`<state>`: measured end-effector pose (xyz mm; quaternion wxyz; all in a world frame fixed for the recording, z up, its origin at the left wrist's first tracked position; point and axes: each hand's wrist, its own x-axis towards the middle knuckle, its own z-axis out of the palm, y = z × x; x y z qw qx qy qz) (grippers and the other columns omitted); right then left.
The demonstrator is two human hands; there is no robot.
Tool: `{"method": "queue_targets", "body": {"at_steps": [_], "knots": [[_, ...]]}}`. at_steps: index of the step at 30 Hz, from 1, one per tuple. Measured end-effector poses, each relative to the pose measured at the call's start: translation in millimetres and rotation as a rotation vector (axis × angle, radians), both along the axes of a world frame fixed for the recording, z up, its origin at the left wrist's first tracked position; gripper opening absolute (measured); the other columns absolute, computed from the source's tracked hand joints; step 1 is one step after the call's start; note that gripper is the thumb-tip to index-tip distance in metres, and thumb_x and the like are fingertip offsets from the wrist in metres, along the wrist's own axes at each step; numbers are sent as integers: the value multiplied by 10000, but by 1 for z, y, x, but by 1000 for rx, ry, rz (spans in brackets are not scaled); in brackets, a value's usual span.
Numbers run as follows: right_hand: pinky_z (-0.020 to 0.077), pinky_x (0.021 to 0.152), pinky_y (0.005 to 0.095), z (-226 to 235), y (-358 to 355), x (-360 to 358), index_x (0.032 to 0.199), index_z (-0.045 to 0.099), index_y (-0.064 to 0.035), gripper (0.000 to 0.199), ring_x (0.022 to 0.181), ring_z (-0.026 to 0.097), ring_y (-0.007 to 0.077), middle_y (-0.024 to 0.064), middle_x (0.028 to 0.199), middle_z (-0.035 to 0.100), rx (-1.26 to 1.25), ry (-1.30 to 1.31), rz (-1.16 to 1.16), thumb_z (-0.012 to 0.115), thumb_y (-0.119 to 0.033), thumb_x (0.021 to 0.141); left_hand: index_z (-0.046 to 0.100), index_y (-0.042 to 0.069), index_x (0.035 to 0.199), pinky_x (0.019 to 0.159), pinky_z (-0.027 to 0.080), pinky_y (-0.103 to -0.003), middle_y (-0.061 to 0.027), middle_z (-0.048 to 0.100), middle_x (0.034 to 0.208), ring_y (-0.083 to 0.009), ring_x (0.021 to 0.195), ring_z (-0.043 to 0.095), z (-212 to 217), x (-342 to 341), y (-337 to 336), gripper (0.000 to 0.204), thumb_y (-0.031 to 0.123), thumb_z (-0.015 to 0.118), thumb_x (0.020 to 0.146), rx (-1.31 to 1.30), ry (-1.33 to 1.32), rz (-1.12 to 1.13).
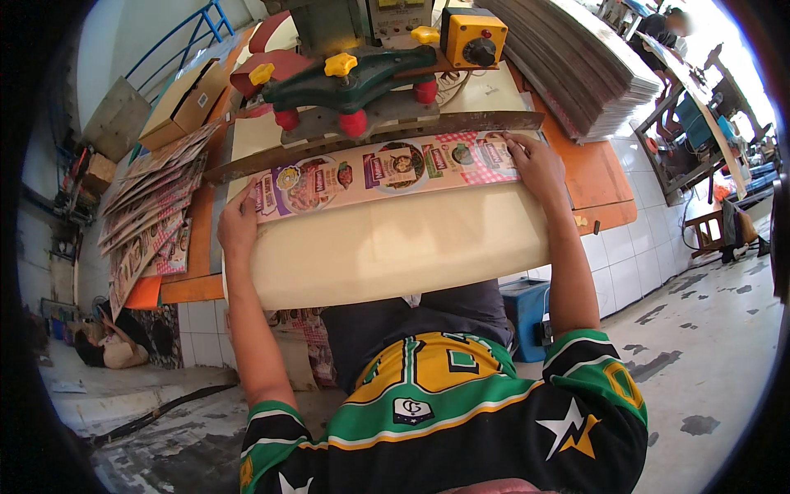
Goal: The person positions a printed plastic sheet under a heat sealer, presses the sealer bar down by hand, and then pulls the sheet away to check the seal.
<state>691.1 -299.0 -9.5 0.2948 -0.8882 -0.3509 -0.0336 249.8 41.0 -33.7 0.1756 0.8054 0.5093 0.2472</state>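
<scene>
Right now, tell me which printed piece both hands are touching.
The long printed strip across the cream surface: left hand at its left end, right hand at its right. The printed pile at left lies apart, untouched.

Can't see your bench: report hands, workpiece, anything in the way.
Left hand, right hand at ends of food-printed strip. Strip on cream surface. Dark metal bar along strip's far edge.

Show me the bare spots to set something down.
Cream board: bare from printed strip to near edge. Orange table: mostly bare beside right hand, in front of sheet stack. Crowded: left side, with loose printed sheets and a box; behind the strip, the machine.
</scene>
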Motion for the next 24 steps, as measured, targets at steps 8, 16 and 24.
{"method": "queue_targets", "body": {"at_steps": [8, 16, 24], "knots": [[540, 854, 470, -2, -1, -1, 1194, 767, -226, 365, 996, 706, 374, 153, 1061, 756, 0, -32, 15, 562, -464, 1009, 681, 334, 1350, 917, 518, -407, -174, 749, 1110, -356, 1060, 704, 6, 1, -6, 370, 438, 523, 1032, -14, 22, 19], [539, 876, 469, 2, 0, -2, 1229, 755, -253, 364, 1017, 706, 362, 138, 1083, 758, -45, 2, 10, 557, -467, 1012, 686, 318, 1347, 923, 517, -400, -165, 747, 1132, -349, 1062, 703, 2, -1, -4, 368, 423, 522, 1034, 3, -6, -3], [535, 881, 474, 1, -1, -1, 1227, 753, -249, 358, 1026, 701, 369, 152, 1093, 752, -38, -7, 12, 558, -456, 1010, 685, 320, 1349, 942, 508, -390, -151, 746, 1158, -328, 1079, 702, 4, 0, -5, 361, 393, 523, 1035, -40, -15, -1]]}}
